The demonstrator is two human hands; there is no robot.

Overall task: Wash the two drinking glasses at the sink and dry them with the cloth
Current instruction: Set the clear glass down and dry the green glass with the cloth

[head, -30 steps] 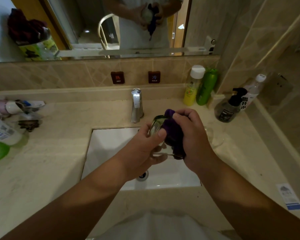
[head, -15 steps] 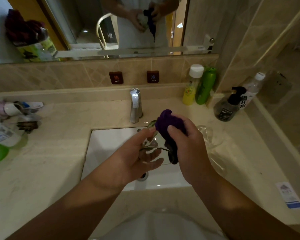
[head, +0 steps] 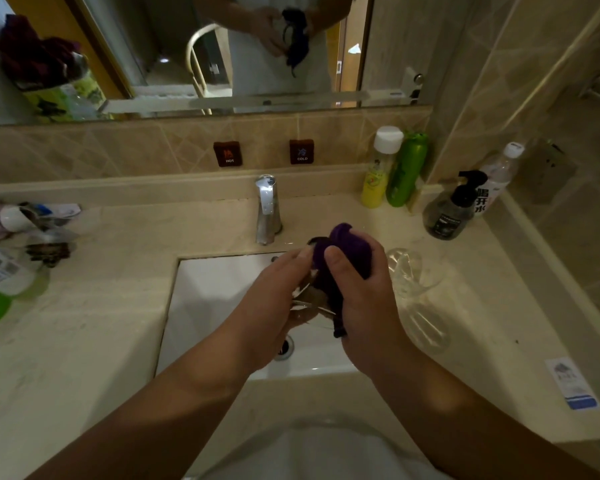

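Over the white sink, my left hand grips a clear drinking glass, mostly hidden between both hands. My right hand holds a purple cloth bunched against the glass and over its top. A second clear glass stands on the counter just right of my right hand, apart from it. The chrome tap is right behind my hands; no water runs from it.
Yellow bottle, green bottle, dark pump bottle and a water bottle stand at the back right corner. Tubes and bottles lie on the left counter. The mirror is above. A label lies at right.
The glass has tipped and sunk lower between my hands. The cloth has turned around it, and my right hand now covers more of the cloth. The second glass has come into view.
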